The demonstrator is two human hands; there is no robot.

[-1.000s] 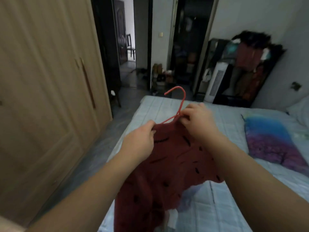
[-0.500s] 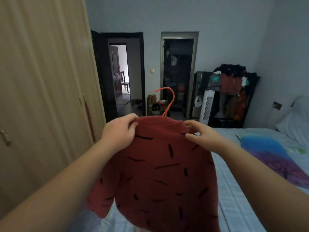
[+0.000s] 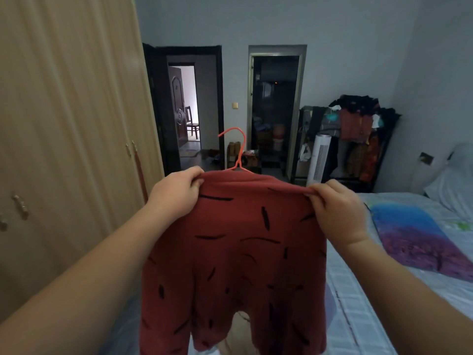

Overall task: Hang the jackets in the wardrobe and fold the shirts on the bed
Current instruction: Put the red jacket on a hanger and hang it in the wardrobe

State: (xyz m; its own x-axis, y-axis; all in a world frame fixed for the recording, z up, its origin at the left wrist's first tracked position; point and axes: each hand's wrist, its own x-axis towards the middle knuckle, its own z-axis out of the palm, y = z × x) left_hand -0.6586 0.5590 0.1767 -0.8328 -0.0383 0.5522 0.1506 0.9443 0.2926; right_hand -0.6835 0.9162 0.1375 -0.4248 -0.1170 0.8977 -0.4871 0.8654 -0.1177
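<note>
A dark red jacket (image 3: 238,252) with black dashes hangs in front of me on an orange hanger (image 3: 236,147), whose hook sticks up above the collar. My left hand (image 3: 176,193) grips the jacket's left shoulder. My right hand (image 3: 337,211) pinches the right shoulder. The jacket is held spread out in the air, its hem dangling above the bed (image 3: 358,303) edge. The wooden wardrobe (image 3: 64,149) stands at my left with its doors shut.
A purple and blue cloth (image 3: 414,237) lies on the bed at right, with a pillow (image 3: 453,185) beyond it. A rack piled with clothes (image 3: 358,139) and a white tower fan (image 3: 318,160) stand by the far wall. Two dark doorways open ahead.
The jacket rose from the bed to chest height and now hangs spread out. My hands moved apart from the collar to the two shoulders. My view tilted up.
</note>
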